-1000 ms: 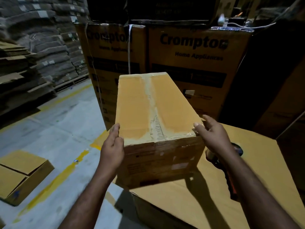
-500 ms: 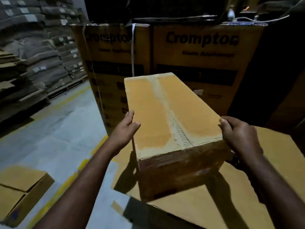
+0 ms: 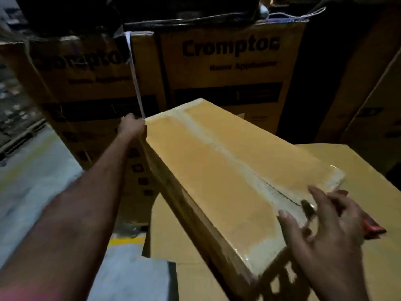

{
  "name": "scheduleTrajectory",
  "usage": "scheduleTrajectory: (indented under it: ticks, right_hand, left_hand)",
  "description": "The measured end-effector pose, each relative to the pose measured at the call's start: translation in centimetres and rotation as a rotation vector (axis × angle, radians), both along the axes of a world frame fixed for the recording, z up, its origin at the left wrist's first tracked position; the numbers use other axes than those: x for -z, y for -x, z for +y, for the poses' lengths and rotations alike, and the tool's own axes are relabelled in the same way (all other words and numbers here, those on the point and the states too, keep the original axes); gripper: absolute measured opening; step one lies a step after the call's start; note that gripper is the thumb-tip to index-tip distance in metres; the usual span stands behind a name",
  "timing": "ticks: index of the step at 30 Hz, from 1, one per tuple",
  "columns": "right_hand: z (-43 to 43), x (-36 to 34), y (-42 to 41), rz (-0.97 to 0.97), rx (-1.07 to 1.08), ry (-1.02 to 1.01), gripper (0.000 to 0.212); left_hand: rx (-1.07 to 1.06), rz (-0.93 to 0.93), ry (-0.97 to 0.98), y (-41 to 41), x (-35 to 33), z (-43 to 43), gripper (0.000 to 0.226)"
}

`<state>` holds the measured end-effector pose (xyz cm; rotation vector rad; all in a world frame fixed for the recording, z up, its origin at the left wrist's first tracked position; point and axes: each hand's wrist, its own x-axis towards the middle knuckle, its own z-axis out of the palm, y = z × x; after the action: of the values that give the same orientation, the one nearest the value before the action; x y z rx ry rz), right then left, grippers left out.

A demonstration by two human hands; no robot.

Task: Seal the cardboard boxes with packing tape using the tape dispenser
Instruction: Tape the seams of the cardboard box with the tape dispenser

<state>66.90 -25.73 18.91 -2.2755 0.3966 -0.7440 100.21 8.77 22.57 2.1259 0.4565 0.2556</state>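
Note:
A long cardboard box (image 3: 217, 177) lies at an angle on a larger flat carton (image 3: 364, 170). Clear packing tape (image 3: 219, 146) runs along its top seam and over the near end. My left hand (image 3: 132, 128) reaches out and grips the box's far left corner. My right hand (image 3: 325, 227) is at the near right end, fingers spread and straight against the taped edge. Behind that hand shows a red part of the tape dispenser (image 3: 374, 228), lying on the carton; the rest of it is hidden.
Tall printed cartons (image 3: 230, 61) stand close behind the box, with a white strap (image 3: 135, 79) hanging between them. Grey floor (image 3: 32, 170) with a yellow line (image 3: 125, 241) lies to the left. Dark stacked goods fill the right.
The box has swung so its far end points left. My left hand went from the near left edge to the far left corner. My right hand opened at the near end.

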Motion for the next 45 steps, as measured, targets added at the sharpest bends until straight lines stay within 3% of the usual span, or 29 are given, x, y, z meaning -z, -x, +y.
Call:
scheduleTrajectory:
  ticks: [3, 8, 14, 19, 21, 28, 33, 37, 39, 41, 43, 45]
  right_hand:
    - [0.8, -0.5, 0.0, 0.165, 0.037, -0.281, 0.078]
    - [0.9, -0.4, -0.5, 0.074, -0.024, -0.315, 0.053]
    - [-2.0, -2.4, -3.1, -0.020, -0.137, -0.287, 0.040]
    - [-6.7, -5.8, -8.0, 0.048, -0.214, -0.496, 0.036]
    - [-9.3, -6.6, -10.8, 0.106, -0.251, -0.462, 0.037]
    - [-12.9, -8.3, -19.4, 0.325, -0.312, -0.112, 0.040]
    - [-12.5, -7.7, -23.6, 0.349, -0.374, 0.039, 0.039]
    - [-12.6, -5.2, -28.2, 0.437, -0.370, 0.216, 0.029]
    - [-9.5, -5.5, -27.6, 0.357, -0.421, 0.395, 0.038]
    - [-2.8, -6.7, -22.3, 0.160, -0.533, 0.402, 0.036]
    - [4.5, -6.9, -15.1, -0.045, -0.798, 0.332, 0.041]
    - [10.4, -4.8, -10.3, -0.164, -1.069, 0.410, 0.053]
  left_hand:
    - [0.020, 0.027, -0.054, -1.4, 0.6, 0.1, 0.044]
    - [0.067, 0.033, -0.077, -2.6, 1.0, 1.5, 0.037]
    - [-0.095, -0.043, 0.054, 2.5, 1.2, 4.0, 0.033]
    - [-0.198, -0.062, 0.170, 9.2, 1.5, 4.9, 0.031]
    - [-0.205, -0.090, 0.163, 11.9, 1.7, 4.2, 0.026]
    - [-0.269, -0.142, 0.165, 19.0, 4.2, 3.2, 0.047]
    - [-0.323, -0.163, 0.133, 25.4, 4.4, 0.6, 0.029]
    - [-0.334, -0.158, 0.098, 28.5, 4.4, -0.5, 0.046]
    - [-0.333, -0.124, 0.046, 29.2, 4.0, -1.1, 0.047]
    - [-0.314, -0.107, 0.005, 29.4, 4.0, -1.6, 0.047]
    - [-0.292, -0.075, -0.022, 29.4, 3.9, -1.9, 0.043]
    - [-0.266, -0.032, 0.024, 28.8, 3.8, -1.8, 0.036]
